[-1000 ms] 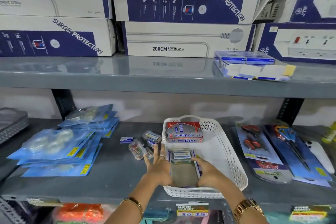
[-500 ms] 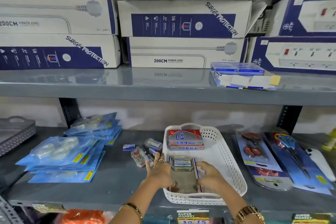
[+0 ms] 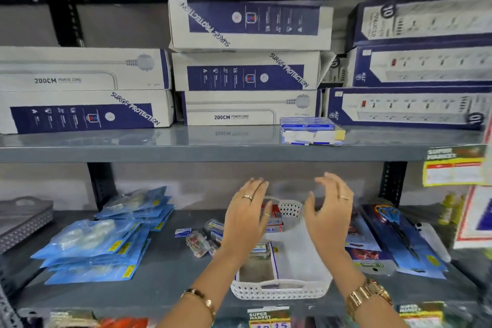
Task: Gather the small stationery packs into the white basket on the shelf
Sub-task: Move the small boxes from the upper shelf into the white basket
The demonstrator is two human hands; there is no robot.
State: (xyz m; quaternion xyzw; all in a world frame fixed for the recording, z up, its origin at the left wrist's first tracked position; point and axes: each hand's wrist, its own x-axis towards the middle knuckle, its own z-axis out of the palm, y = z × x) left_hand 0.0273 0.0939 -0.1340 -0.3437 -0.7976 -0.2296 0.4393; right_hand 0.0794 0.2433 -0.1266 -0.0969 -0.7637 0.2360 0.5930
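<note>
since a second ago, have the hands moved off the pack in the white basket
Yes. Both the left hand and right hand have lifted, open and empty, toward the white basket's far end.

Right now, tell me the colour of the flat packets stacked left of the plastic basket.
Blue flat packets with yellow labels, clearest in the head view.

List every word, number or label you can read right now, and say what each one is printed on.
"SURGE PROTECTION": lower left box, also on two middle boxes, the top one upside down.
"200CM POWER CORD": upper left box and bottom middle box.
"10": power strip box.
"SUPER MARKET": yellow tag and shelf-edge label.
Small print on the packs in the white basket: too blurred.
</note>
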